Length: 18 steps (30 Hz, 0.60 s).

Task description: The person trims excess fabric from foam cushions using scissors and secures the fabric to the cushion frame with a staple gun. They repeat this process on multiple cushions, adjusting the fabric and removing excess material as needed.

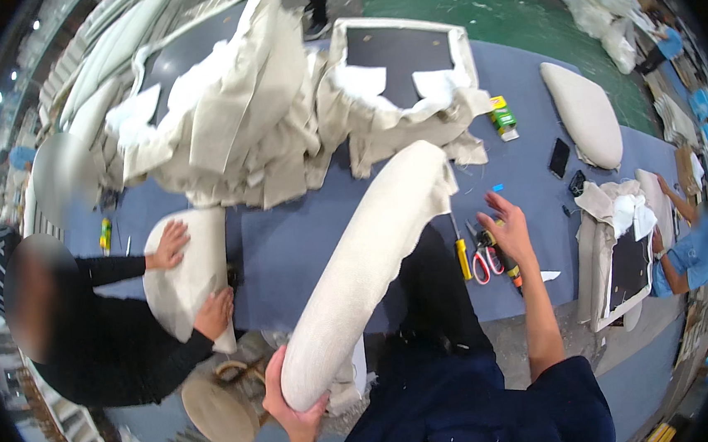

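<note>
My left hand (296,410) grips the lower end of a long beige upholstered panel (359,283), its fingers wrapped round the rounded edge. The panel is tilted on its side, and its far end reaches over the blue-grey table (274,265). Loose fabric hangs at that far end. My right hand (506,227) is held apart from the panel with its fingers spread and nothing in them. Just by it lie a yellow-handled screwdriver (462,256), scissors (487,264) with red and white handles, and a black and yellow tool (511,268), partly hidden by my hand.
At my left a co-worker in black rests both hands on another beige panel (184,276). Fabric-draped frames (402,36) stand across the table. Right of them are a small green and yellow box (504,118), a phone (560,157) and a padded panel (585,115). A wooden stool (221,410) stands lower left.
</note>
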Motion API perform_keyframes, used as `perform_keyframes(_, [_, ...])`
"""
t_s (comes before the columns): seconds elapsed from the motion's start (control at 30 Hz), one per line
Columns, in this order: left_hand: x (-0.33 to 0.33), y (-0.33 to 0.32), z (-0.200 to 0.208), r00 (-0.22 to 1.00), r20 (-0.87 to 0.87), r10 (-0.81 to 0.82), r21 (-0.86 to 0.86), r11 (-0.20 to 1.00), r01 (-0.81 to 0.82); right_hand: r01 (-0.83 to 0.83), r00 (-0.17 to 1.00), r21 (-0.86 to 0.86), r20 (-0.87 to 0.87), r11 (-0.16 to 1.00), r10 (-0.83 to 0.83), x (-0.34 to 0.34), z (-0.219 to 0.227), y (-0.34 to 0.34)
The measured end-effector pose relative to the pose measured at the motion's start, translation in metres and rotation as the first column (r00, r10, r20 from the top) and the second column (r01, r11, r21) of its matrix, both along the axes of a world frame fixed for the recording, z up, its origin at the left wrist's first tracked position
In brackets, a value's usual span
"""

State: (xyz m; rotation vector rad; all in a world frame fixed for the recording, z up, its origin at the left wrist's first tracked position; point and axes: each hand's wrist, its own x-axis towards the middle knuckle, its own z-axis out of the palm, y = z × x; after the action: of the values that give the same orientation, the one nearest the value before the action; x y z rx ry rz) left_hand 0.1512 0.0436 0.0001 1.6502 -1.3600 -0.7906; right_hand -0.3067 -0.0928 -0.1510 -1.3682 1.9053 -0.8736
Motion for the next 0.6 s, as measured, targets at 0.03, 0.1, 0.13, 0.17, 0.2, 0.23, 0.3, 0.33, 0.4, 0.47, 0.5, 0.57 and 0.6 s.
perform_keyframes(0.03, [-0.01,-0.002,0.007,0.999,-0.013,0.031,0.005,1.0,-0.031,0.028,0.955,-0.135,0.295,0.99,0.013,0.031,0.048,-0.016])
perform_keyframes(0.1, [-0.028,-0.006,0.018,0.999,0.053,0.007,0.01,1.0,-0.008,-0.111,0.946,-0.394,0.238,0.912,0.218,0.077,0.132,-0.038])
perform_keyframes(0.13, [-0.038,-0.009,0.022,0.996,0.083,-0.018,0.009,1.0,0.017,-0.204,0.946,-0.496,0.121,0.844,0.3,0.095,0.159,-0.045])
perform_keyframes(0.17, [-0.046,-0.009,0.024,0.993,0.116,-0.031,0.008,1.0,0.031,-0.29,0.944,-0.538,-0.027,0.792,0.328,0.115,0.171,-0.051])
perform_keyframes(0.2, [-0.05,-0.01,0.025,0.987,0.126,-0.097,0.034,0.995,0.093,-0.405,0.914,-0.535,-0.208,0.741,0.35,0.134,0.185,-0.053])
perform_keyframes(0.23, [-0.047,-0.009,0.026,0.971,0.101,-0.216,0.048,0.976,0.212,-0.48,0.875,-0.463,-0.316,0.745,0.367,0.156,0.195,-0.05])
perform_keyframes(0.3, [-0.045,-0.012,0.028,0.902,0.067,-0.426,-0.005,0.904,0.427,-0.581,0.806,-0.381,-0.389,0.719,0.446,0.172,0.203,-0.047])
perform_keyframes(0.33, [-0.045,-0.014,0.029,0.868,0.099,-0.486,-0.056,0.869,0.492,-0.575,0.809,-0.391,-0.405,0.719,0.426,0.174,0.201,-0.045])
perform_keyframes(0.4, [-0.051,-0.02,0.03,0.793,0.171,-0.585,-0.145,0.781,0.608,-0.567,0.809,-0.406,-0.436,0.716,0.393,0.171,0.194,-0.042])
perform_keyframes(0.47, [-0.063,-0.033,0.044,0.716,0.165,-0.678,-0.167,0.696,0.698,-0.555,0.813,-0.405,-0.452,0.727,0.368,0.165,0.191,-0.048])
perform_keyframes(0.5, [-0.07,-0.043,0.048,0.634,0.226,-0.74,-0.156,0.615,0.773,-0.544,0.816,-0.41,-0.462,0.732,0.348,0.16,0.19,-0.052])
perform_keyframes(0.57, [-0.084,-0.062,0.054,0.439,0.349,-0.828,-0.103,0.432,0.896,-0.533,0.825,-0.398,-0.441,0.747,0.353,0.144,0.19,-0.067])
perform_keyframes(0.6, [-0.094,-0.072,0.062,0.381,0.402,-0.833,-0.098,0.375,0.922,-0.514,0.841,-0.391,-0.404,0.764,0.36,0.13,0.188,-0.075])
